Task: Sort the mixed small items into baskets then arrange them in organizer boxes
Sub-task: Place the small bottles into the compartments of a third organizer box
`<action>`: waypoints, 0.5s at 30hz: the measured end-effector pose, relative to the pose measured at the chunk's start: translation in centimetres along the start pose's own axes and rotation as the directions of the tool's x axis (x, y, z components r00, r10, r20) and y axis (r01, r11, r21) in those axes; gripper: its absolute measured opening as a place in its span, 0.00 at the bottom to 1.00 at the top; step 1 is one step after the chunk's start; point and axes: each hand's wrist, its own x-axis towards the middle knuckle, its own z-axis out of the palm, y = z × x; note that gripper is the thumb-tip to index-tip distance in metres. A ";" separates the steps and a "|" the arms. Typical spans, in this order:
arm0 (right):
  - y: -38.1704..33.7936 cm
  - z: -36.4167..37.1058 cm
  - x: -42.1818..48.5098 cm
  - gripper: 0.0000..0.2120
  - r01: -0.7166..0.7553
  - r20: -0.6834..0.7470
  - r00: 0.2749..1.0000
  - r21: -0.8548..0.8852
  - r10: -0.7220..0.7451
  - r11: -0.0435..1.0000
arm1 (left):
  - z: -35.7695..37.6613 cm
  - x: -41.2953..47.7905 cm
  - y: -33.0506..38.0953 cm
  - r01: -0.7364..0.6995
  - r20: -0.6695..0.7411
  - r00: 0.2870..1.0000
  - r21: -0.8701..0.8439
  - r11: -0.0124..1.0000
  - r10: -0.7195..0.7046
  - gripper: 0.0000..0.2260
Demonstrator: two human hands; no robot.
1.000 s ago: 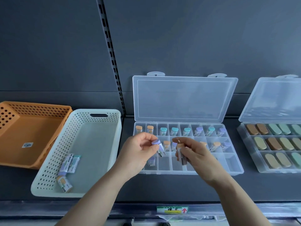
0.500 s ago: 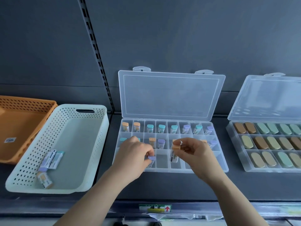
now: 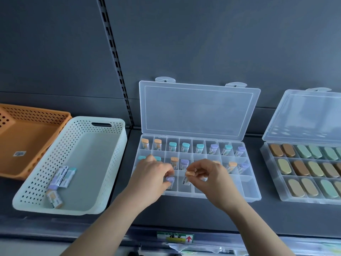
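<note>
Item one, my left hand [image 3: 153, 179]: fingers curled, pinching a purple-capped stick [image 3: 170, 180] at its cap end; the stick stands near upright, cap up, its lower end inside a front-row cell of the near organizer box [image 3: 239, 197].

Item two, my right hand [image 3: 209, 174]: fingers likewise curled, pinching an orange-capped stick [image 3: 189, 174], cap up, body dipping into the next cell to the right; whether either stick touches its cell floor I cannot tell.

Governing relation: both cells lie straight below my fingertips; I judge the coming move to be a short drop along each stick's long axis, upright like those in the rows behind; the hands sit just beside each other, not touching, each over its own cell.

The box: clear plastic; lid [image 3: 199, 109] propped open against the back panel; back row full, caps orange, teal and purple; middle row partly hidden by my hands; the far-right front cell holds nothing I can see.

To my left: a white perforated basket [image 3: 114, 167] with three loose sticks [image 3: 59, 177] lying flat; a purple-capped and a teal-capped side by side, long axes running away from me; an orange-capped one nearer me; my left hand is the nearer for these.

Beyond it: an orange basket [image 3: 27, 133]; small sticker [image 3: 19, 153], unreadable.

To my right: a second open box [image 3: 310, 200] of oval pieces, tan and green.

Writing: the sticks' printed labels too small to read; shelf-edge tag [image 3: 175, 237] shows a red up-arrow, its characters blurred.
</note>
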 end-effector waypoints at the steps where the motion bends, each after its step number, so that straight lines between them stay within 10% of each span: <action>1: 0.1 0.1 0.1 0.04 0.010 0.004 1.000 -0.025 -0.010 1.000 | 0.0 0.0 -0.1 0.006 0.009 1.000 -0.002 1.000 -0.006 0.09; 15: 1.2 1.8 0.3 0.04 0.196 0.094 0.980 -0.385 -0.173 0.902 | -0.6 -0.1 -0.4 -0.003 0.065 0.998 -0.034 0.999 0.005 0.07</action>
